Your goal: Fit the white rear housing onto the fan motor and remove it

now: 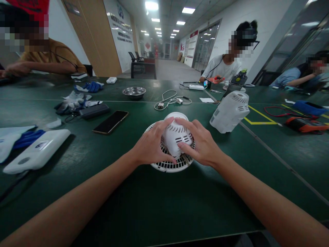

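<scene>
A small white fan head lies grille down on the green table in front of me. Its round slatted grille [171,168] rests on the tabletop, with the vented motor housing [177,135] pointing up. From the left, my left hand [154,142] curves its fingers and thumb round the housing. My right hand [202,142] grips the opposite side, its thumb on the front near the vent slots. The fingertips of both hands come close together at the top. Behind and to the right stands a white plastic part [230,111] with vent slots, tilted slightly.
On the left lie a black phone [110,122], a white power bank [37,151] and gloves [74,103]. Beyond the fan are a metal bowl [134,92] and a white cable [171,99]. A multimeter [307,124] lies far right. Several people sit round the table.
</scene>
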`<state>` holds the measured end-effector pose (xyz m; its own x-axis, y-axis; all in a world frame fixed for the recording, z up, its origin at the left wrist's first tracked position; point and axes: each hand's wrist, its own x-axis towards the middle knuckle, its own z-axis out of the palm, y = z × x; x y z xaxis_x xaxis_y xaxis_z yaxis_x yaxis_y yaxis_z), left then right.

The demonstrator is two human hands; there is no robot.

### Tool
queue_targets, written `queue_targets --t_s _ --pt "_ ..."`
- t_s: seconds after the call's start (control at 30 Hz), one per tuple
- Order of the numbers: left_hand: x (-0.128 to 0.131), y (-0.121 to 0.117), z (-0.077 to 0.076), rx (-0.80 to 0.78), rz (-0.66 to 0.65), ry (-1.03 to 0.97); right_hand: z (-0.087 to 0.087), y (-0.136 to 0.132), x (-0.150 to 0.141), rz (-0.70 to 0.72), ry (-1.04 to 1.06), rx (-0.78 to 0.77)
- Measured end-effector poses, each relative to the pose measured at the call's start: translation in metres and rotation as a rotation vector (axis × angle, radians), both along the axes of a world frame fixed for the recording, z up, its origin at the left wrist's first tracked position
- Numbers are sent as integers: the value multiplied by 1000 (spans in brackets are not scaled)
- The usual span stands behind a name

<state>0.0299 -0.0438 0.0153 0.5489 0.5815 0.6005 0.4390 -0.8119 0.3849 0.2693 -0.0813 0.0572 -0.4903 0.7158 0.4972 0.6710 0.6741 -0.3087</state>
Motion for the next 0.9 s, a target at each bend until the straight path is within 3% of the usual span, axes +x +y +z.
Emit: queue_targets --t_s 0.2,0.43,0.53,0.7,0.9 --pt "-12 12 -9 -11 -64 -138 -6 5 7 3 82 64" --pt "-27 38 -25 -480 218 -549 -10 18 25 -125 279 -27" --pt "-30 44 -27 -686 169 -603 -15 22 28 -53 219 -144" --pt "-32 44 -23 -754 173 -611 -23 25 27 -26 245 -224" --pt "-32 40 -17 -810 -1 -1033 -28 21 23 -41 541 -324"
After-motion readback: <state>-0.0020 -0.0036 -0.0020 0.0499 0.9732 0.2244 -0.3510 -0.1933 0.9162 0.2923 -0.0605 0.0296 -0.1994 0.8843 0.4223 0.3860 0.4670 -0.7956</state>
